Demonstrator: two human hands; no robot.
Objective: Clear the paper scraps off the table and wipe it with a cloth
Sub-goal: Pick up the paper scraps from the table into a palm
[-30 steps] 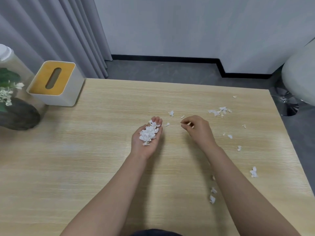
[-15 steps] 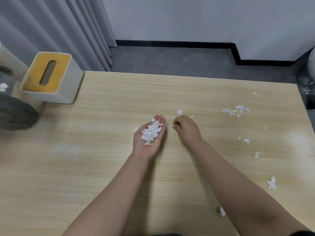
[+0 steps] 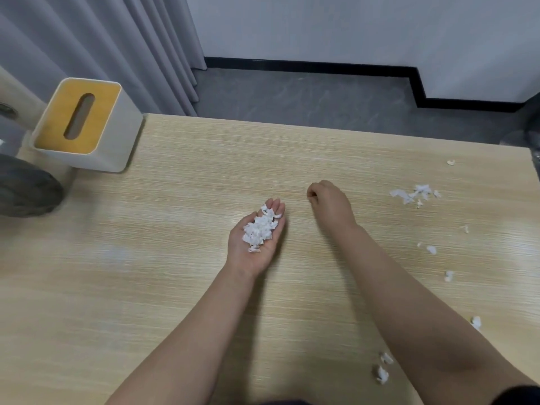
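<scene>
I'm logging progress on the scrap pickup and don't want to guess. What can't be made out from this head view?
- Right hand: its curled fingers face away, so whether they pinch a scrap is hidden.
- Dark round object at the left: cut off by the frame edge and blurred.
- Table beneath both forearms: covered, any scraps there unseen.
- Cloth: none in view.
- Scraps at the right: too small to count.

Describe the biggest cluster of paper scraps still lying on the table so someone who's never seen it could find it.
Start at the wooden table and go to its far right side, beyond the right hand. The cluster lies there, several white torn bits bunched together. The other scraps on the table lie singly or in pairs.
</scene>
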